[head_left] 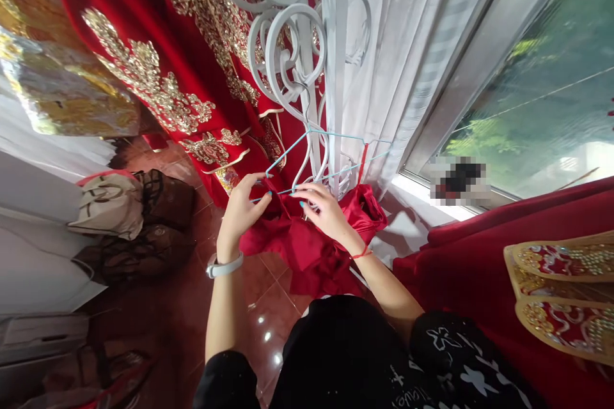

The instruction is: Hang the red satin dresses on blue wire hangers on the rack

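A light-blue wire clothes hanger (292, 151) hangs by its hook from a white scrolled metal rack. From it hangs a red satin dress (307, 246), one thin strap looped over the hanger's right side. My left hand (245, 204) pinches the other red strap at the hanger's left end, thumb and fingers closed on it. My right hand (323, 208) has its thumb and fingertips curled at the hanger's lower bar, beside the left hand. Whether it grips the wire or the dress fabric is hard to make out.
The white metal rack (332, 45) rises in front of me. Red gowns with gold beading (158, 77) hang at the left, and another red embroidered garment (455, 255) is at the right. Bags (112, 204) sit on the tiled floor. A window (532, 108) is at the right.
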`<state>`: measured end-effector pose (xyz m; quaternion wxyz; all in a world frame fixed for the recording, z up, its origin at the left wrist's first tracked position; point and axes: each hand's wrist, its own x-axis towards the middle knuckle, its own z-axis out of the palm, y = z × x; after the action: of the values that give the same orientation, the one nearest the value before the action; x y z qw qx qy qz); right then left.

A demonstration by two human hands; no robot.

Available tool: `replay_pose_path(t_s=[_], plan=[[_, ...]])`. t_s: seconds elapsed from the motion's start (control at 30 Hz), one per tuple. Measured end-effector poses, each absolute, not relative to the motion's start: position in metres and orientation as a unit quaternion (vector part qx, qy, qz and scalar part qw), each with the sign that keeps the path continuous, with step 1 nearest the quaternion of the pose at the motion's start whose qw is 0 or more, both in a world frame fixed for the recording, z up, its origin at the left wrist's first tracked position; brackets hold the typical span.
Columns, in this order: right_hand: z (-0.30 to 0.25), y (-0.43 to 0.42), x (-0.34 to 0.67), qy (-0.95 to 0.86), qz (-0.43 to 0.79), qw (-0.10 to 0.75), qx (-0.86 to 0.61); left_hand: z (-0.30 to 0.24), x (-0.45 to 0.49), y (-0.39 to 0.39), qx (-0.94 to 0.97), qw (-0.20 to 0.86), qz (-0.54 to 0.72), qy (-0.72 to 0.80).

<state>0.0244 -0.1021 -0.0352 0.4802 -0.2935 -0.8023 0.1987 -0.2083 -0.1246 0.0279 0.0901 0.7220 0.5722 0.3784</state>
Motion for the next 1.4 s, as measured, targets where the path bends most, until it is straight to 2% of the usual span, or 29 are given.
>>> replay_pose_path(t_s=[0.07, 0.1, 0.13, 0.2, 0.23, 0.3, 0.4, 0.53, 0.63, 0.73, 0.87, 1.03, 1.27, 1.4], plan=[[-0.057, -0.098, 0.063, -0.738, 0.180, 0.527, -0.380, 0.024, -0.209, -0.113, 0.713, 0.063, 0.374, 0.590], [-0.071, -0.094, 0.084, -0.703, 0.167, 0.522, -0.453, 0.020, -0.210, -0.107, 0.703, 0.046, 0.376, 0.602], [-0.086, -0.092, 0.106, -0.664, 0.158, 0.498, -0.536, 0.016, -0.210, -0.102, 0.693, 0.032, 0.377, 0.613], [-0.114, -0.088, 0.144, -0.597, 0.178, 0.382, -0.683, 0.009, -0.213, -0.091, 0.682, 0.015, 0.380, 0.625], [-0.126, -0.088, 0.160, -0.580, 0.202, 0.328, -0.718, 0.006, -0.214, -0.087, 0.681, 0.014, 0.382, 0.625], [-0.141, -0.091, 0.184, -0.571, 0.233, 0.280, -0.736, 0.003, -0.215, -0.081, 0.683, 0.015, 0.388, 0.619], [-0.138, -0.098, 0.209, -0.585, 0.249, 0.276, -0.721, 0.001, -0.216, -0.076, 0.685, 0.017, 0.393, 0.613], [-0.109, -0.101, 0.230, -0.558, 0.215, 0.330, -0.730, 0.000, -0.214, -0.077, 0.672, 0.002, 0.394, 0.627], [-0.089, -0.095, 0.230, -0.475, 0.315, 0.463, -0.679, -0.001, -0.212, -0.079, 0.668, -0.006, 0.398, 0.629], [-0.075, -0.091, 0.219, -0.394, 0.437, 0.624, -0.515, -0.002, -0.213, -0.081, 0.670, 0.001, 0.401, 0.625], [-0.058, -0.093, 0.204, -0.375, 0.370, 0.739, -0.421, -0.002, -0.216, -0.080, 0.669, 0.009, 0.408, 0.621], [-0.026, -0.082, 0.203, -0.435, 0.246, 0.742, -0.446, -0.004, -0.218, -0.075, 0.671, 0.029, 0.430, 0.604], [0.018, -0.043, 0.204, -0.528, 0.210, 0.680, -0.463, -0.005, -0.221, -0.072, 0.678, 0.062, 0.444, 0.583], [0.037, -0.030, 0.193, -0.609, 0.266, 0.611, -0.430, -0.002, -0.218, -0.075, 0.676, 0.084, 0.432, 0.591]])
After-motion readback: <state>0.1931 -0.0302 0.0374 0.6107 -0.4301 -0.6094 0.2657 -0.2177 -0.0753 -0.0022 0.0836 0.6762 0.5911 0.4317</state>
